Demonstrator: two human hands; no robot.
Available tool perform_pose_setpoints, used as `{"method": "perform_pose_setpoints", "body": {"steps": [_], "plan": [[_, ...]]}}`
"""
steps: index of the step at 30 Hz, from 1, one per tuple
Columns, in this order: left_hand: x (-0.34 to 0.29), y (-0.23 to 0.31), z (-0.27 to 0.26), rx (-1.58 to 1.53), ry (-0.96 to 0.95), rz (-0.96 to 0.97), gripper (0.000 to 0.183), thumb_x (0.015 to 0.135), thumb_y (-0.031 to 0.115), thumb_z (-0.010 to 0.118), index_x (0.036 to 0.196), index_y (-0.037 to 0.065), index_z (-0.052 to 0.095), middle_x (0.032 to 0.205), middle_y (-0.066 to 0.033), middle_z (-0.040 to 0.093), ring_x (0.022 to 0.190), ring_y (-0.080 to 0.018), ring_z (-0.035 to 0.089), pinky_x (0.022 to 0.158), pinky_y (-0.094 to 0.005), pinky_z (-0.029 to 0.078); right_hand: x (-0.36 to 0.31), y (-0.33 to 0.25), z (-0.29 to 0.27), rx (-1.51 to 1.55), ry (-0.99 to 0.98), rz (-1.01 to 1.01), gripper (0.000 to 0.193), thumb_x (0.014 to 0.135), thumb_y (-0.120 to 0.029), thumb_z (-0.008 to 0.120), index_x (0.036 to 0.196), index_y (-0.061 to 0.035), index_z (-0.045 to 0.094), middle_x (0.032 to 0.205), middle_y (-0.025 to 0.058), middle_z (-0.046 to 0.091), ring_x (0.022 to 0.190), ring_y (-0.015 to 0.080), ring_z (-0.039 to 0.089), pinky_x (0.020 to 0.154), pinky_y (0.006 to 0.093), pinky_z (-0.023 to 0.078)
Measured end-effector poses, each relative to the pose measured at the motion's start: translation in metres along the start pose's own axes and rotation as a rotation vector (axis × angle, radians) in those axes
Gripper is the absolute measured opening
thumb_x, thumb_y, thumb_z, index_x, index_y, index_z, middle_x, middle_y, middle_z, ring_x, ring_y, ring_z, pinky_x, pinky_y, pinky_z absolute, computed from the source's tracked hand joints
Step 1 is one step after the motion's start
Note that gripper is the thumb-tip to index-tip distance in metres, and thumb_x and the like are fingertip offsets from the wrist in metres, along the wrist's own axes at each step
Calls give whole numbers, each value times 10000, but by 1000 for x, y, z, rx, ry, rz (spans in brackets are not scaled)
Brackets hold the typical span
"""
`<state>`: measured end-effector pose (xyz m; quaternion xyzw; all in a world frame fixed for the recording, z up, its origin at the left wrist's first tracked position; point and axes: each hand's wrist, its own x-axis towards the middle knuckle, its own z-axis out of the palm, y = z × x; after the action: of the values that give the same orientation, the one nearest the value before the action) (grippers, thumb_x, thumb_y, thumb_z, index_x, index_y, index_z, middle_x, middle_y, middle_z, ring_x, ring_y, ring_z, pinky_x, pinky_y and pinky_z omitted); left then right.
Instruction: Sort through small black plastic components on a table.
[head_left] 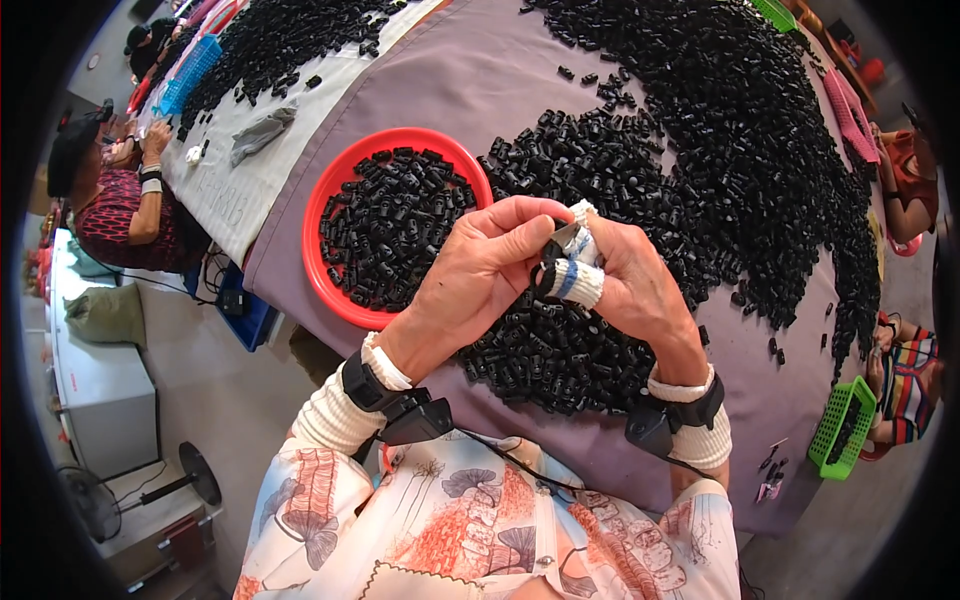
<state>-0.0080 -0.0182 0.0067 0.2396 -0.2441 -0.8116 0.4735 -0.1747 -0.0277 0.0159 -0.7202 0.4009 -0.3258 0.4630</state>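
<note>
Both hands meet in front of my chest, over a heap of small black plastic pieces (560, 350). My left hand (455, 270) is closed, thumb and index finger pinching at a small black plastic piece (545, 272). My right hand (645, 285) is closed around the same spot, its fingers curled toward the left fingertips. White knitted finger covers (580, 285) with blue stripes sit on the right fingers and hide part of the piece. Just left of the hands stands a red round basin (318, 235) filled with similar black pieces.
A large pile of black pieces (740, 150) spreads over the mauve tablecloth (430, 80). A green basket (835, 430) is at the right edge, a pink basket (850, 115) farther back. Other people (130, 205) sit around the tables. A fan (200, 473) stands lower left.
</note>
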Motion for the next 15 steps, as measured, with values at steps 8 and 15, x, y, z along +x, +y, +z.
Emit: {"method": "perform_pose_setpoints", "body": {"steps": [8, 15], "plan": [[-4, 2, -2, -90, -35, -38, 197, 892, 127, 524, 1032, -7, 563, 913, -63, 609, 823, -102, 587, 764, -244, 498, -1, -3, 0, 34, 14, 74, 368, 660, -320, 735, 761, -17, 553, 627, 37, 492, 547, 136, 465, 517, 281, 388], [-5, 3, -1, -67, -42, -27, 191, 893, 124, 524, 1026, -7, 568, 922, -64, 611, 836, -109, 589, 774, -248, 495, -1, -3, 1, 49, 6, 101, 376, 646, -321, 743, 776, -16, 566, 637, 44, 503, 557, 141, 477, 527, 287, 399]]}}
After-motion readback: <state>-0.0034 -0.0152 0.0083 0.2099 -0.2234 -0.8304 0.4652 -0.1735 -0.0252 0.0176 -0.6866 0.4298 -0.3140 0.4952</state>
